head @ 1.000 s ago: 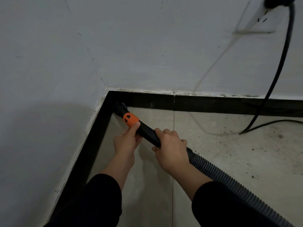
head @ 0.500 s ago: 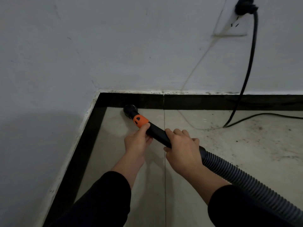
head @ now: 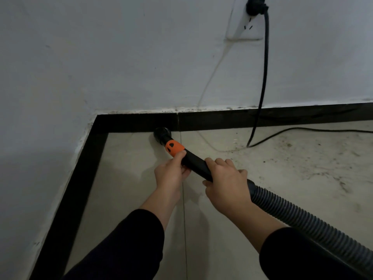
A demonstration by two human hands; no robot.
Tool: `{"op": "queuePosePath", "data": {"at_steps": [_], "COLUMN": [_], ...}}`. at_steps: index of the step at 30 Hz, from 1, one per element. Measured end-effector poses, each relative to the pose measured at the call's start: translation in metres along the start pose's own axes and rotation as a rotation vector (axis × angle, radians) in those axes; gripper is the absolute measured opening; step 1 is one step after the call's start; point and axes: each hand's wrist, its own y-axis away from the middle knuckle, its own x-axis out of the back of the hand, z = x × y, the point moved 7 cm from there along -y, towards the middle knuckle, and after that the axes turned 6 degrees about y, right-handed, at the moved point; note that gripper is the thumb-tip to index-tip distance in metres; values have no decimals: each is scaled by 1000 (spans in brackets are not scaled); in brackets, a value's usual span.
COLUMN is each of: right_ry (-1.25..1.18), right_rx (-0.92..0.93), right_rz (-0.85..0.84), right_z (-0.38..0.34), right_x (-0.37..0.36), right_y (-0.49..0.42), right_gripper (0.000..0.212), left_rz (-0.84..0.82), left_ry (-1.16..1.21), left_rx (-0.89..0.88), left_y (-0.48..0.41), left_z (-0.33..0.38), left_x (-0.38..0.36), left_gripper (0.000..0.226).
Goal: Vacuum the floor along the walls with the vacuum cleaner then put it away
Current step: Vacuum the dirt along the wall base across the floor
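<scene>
Where two pale grey walls (head: 121,57) meet, a black skirting board (head: 222,121) runs along the foot of both and frames a floor (head: 125,178) of large beige tiles. The tiles near the corner look clean. Those on the right carry dark specks and streaks of dirt (head: 302,158). High on the back wall a white socket (head: 240,27) takes a black plug (head: 255,6), and its black cord (head: 264,77) hangs down past the skirting and trails off right across the floor. A thin pale wire (head: 207,87) also loops down the wall to the tiles.

The vacuum cleaner's black tube (head: 196,163) slants down to the floor, with its round nozzle (head: 161,134) touching the back skirting just left of the tile joint (head: 183,219). An orange collar (head: 173,147) sits behind the nozzle, and a ribbed grey hose (head: 292,215) leads away lower right.

The left hand (head: 170,174) grips the tube just behind the collar, thumb tip on the orange edge and fingers curled underneath. The right hand (head: 226,182) wraps over the tube where it joins the hose, fingers closed round it. Both arms wear dark sleeves (head: 125,249).

A second ago the nozzle was tucked into the corner against the left skirting. It now lies farther right along the back wall, with both grips unchanged.
</scene>
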Motion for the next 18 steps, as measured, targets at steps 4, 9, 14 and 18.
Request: {"op": "queuePosePath", "data": {"at_steps": [4, 9, 14, 18], "right_ry": [20, 32, 25, 26], "right_rx": [-17, -40, -66, -92], "right_rz": [9, 27, 32, 29], "right_z": [11, 24, 35, 43], "right_x": [5, 13, 15, 17], "right_y": [8, 14, 22, 28], "right_gripper": [34, 35, 34, 36], "left_rz": [-15, -35, -61, -76], "left_ry": [-25, -41, -52, -69], "left_rx": [11, 33, 42, 37], "left_y": [8, 15, 21, 25], "left_z": [-8, -14, -21, -27], "left_x": [-9, -21, -30, -34], "left_gripper": [14, 16, 12, 12]}}
